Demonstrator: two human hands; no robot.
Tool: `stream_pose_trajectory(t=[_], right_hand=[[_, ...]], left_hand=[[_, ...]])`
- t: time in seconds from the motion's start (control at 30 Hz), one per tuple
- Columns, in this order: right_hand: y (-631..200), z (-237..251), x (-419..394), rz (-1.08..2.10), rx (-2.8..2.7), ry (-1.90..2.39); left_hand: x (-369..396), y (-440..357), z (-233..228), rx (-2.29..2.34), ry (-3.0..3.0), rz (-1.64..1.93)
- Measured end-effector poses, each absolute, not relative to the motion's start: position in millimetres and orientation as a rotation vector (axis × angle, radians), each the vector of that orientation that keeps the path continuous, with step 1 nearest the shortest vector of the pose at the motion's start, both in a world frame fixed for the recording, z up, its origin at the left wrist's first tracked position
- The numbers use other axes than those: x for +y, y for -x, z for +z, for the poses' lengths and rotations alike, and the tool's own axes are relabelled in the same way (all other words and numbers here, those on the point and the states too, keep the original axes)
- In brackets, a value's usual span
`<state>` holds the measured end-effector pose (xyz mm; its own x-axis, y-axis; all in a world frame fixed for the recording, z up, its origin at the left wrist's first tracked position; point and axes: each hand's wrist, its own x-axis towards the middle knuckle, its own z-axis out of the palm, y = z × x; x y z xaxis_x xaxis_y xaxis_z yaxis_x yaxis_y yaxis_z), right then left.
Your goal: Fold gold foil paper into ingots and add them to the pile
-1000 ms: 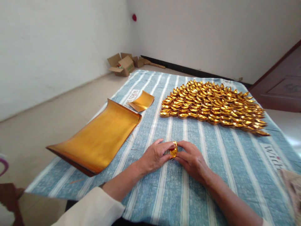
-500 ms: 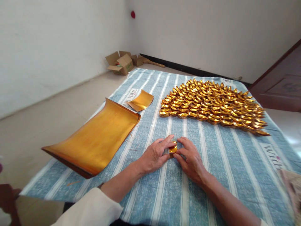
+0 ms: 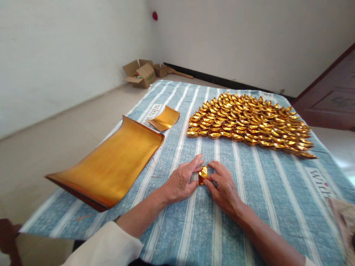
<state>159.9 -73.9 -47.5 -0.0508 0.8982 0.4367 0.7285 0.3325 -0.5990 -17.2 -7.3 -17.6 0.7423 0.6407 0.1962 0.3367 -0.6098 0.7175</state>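
Observation:
A small folded piece of gold foil paper (image 3: pixel 203 173) lies pinched between both hands on the blue and white striped cloth (image 3: pixel 249 192). My left hand (image 3: pixel 181 181) presses it from the left with fingers stretched forward. From the right, my right hand (image 3: pixel 224 186) grips it with thumb and fingertips. A large mass of finished gold paper ingots (image 3: pixel 249 123) lies in rows beyond the hands.
A stack of large gold foil sheets (image 3: pixel 111 164) with a curled far edge lies at the left. A smaller gold sheet (image 3: pixel 165 118) sits behind it. Open cardboard boxes (image 3: pixel 141 74) stand on the floor by the far wall. A dark door (image 3: pixel 330 99) is at right.
Both hands have pressed the gold piece lower onto the cloth and reshaped it; my left fingers have stretched forward. The view has shifted slightly.

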Motion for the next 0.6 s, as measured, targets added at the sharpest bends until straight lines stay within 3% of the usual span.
stream_pose_trajectory(t=[0.6], right_hand=[[-158.6, -46.2, -74.8, 0.273, -1.839, 1.469]], left_hand=[[-9.8, 10.2, -25.2, 0.907, -2.068, 0.658]])
